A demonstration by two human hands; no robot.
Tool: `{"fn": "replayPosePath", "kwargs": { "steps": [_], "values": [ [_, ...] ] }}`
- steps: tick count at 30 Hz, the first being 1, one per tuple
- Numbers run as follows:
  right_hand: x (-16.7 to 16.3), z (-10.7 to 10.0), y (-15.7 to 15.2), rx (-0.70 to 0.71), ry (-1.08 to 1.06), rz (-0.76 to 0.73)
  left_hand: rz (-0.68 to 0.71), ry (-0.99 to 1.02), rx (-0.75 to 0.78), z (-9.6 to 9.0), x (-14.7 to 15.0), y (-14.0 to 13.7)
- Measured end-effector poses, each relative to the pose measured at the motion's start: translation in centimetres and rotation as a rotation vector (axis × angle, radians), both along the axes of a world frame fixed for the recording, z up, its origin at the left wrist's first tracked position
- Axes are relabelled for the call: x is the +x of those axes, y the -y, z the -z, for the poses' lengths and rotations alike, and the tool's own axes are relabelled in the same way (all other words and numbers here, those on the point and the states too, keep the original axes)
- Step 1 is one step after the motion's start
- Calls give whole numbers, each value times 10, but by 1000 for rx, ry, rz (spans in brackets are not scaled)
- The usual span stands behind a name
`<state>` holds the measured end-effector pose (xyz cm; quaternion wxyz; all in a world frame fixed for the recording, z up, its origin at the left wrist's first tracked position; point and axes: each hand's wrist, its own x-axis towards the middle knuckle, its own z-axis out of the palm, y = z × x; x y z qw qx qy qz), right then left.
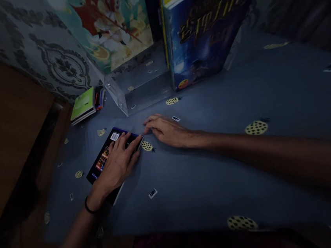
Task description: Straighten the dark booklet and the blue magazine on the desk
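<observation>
A dark paperback book [100,162] lies flat on the blue table, its barcode and small pictures facing up. My left hand [118,160] rests on top of it with the fingers stretched out, covering much of the cover. A black band circles that wrist. Just right of the book's far corner, my right hand [163,130] lies low over the cloth, fingers loosely bent and apart, with nothing visible in them. Whether its fingertips touch the book, I cannot tell.
Behind the hands stands a clear acrylic holder [144,90] with an illustrated book [117,30]. A blue book [198,37] stands upright beside it. Small notebooks [83,105] are stacked at the left. The tablecloth [189,184] has pineapple prints; a patterned wall [61,64] rises behind.
</observation>
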<state>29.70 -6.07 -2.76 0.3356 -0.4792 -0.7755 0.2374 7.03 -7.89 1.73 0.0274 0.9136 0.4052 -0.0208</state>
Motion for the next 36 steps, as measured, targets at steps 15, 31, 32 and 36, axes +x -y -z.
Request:
{"fn": "replayPosePath", "kwargs": {
  "steps": [15, 31, 32, 36],
  "values": [
    [-1, 2, -2, 17, -23, -16, -54, 59, -35, -4, 4, -2],
    [0, 0, 4, 91, 28, -118, 7, 67, -11, 0, -3, -3],
    [-1, 0, 4, 87, 30, -112, 11, 56, -7, 0, -3, -3],
    [-1, 2, 3, 91, 23, -101, 1, 11, -5, -2, 0, -2]
  ]
}}
